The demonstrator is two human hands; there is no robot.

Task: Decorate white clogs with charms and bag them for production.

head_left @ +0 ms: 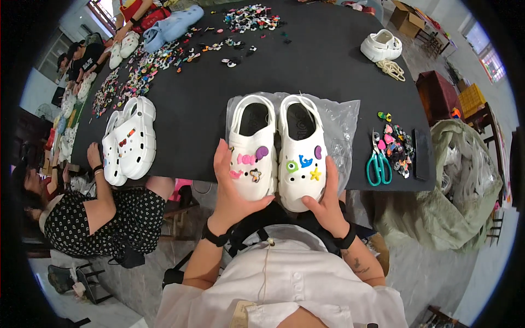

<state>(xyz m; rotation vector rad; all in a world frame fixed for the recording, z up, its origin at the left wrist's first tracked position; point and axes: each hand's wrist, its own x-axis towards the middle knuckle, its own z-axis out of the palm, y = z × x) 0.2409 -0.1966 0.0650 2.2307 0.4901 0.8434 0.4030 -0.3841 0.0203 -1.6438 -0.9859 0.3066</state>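
Observation:
A pair of white clogs lies in front of me at the table's near edge, toes toward me. My left hand (232, 191) grips the toe end of the left clog (252, 187), thumb across its front. Likewise, my right hand (327, 206) holds the right clog (294, 191) along its outer side. Colourful shoe charms stud both: a pink candy shape (246, 159) and purple oval (262, 152) on the left, a green one-eyed charm (291, 166), blue whale (305, 160) and yellow starfish (315, 174) on the right. A clear plastic bag (342, 128) is spread beneath them.
Right of me on the dark table (191, 104) are teal-handled scissors (378, 167), a charm pile (402, 156) and a black flat object (420, 154). Another white pair (139, 139) stands left, near a seated person (104, 218). Blue clogs (174, 26) and many charms (145, 74) lie farther back.

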